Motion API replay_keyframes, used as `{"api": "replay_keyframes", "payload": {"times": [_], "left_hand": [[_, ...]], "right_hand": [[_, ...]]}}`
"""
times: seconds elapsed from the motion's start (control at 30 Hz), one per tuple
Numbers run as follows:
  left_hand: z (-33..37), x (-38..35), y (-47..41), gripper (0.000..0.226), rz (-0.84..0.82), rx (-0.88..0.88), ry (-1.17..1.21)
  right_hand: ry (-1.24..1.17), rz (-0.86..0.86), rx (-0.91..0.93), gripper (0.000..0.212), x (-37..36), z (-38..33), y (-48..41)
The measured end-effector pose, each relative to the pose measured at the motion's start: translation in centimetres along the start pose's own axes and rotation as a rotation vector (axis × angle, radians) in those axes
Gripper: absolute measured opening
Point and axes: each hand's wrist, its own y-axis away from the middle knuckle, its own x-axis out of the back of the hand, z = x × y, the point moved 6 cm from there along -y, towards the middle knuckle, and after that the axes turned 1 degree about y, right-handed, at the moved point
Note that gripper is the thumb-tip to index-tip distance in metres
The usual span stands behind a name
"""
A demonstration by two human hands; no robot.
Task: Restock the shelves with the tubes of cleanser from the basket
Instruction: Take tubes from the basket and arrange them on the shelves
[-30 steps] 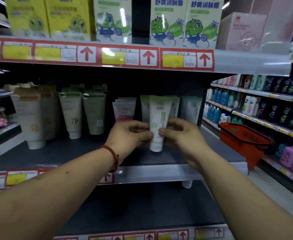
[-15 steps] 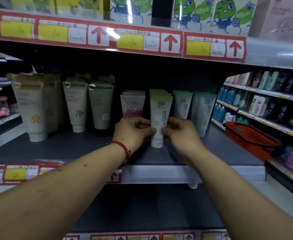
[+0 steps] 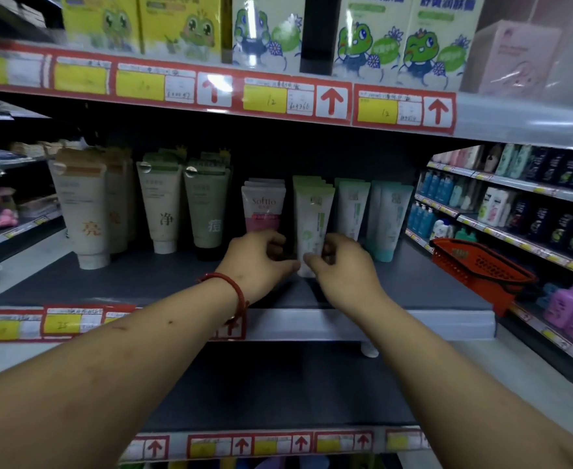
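A white and green cleanser tube (image 3: pixel 312 221) stands cap-down on the dark middle shelf (image 3: pixel 143 282), at the front of a row of like tubes. My left hand (image 3: pixel 258 258) and my right hand (image 3: pixel 340 265) pinch its lower end from either side, fingertips meeting near the white cap. The left wrist wears a red cord bracelet. An orange basket (image 3: pixel 478 265) sits at the shelf's right end; its inside is hidden from here.
Pink Softto tubes (image 3: pixel 264 208) stand just left of the held tube, pale green tubes (image 3: pixel 352 208) and teal ones (image 3: pixel 388 218) to its right. Larger cream and green tubes (image 3: pixel 163 211) fill the left. Boxes line the upper shelf; an aisle of bottles runs at right.
The tube moved back and down onto the shelf into its row. Both hands slid lower on it, toward the cap. The camera came closer.
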Motion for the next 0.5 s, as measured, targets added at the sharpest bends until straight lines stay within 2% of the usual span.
{"api": "replay_keyframes", "payload": {"times": [0.17, 0.37, 0.5], "left_hand": [[0.5, 3.4, 4.5, 0.055, 0.024, -0.122, -0.191], [-0.8, 6.4, 11.2, 0.057, 0.045, -0.232, -0.382], [-2.9, 7.0, 17.0, 0.059, -0.025, -0.307, -0.518]], "right_hand": [[0.231, -0.065, 0.093, 0.061, 0.2, -3.4, 4.4], [0.312, -0.161, 0.226, 0.063, -1.5, -6.4, 11.0], [0.344, -0.208, 0.296, 0.066, -3.9, -6.8, 16.4]]}}
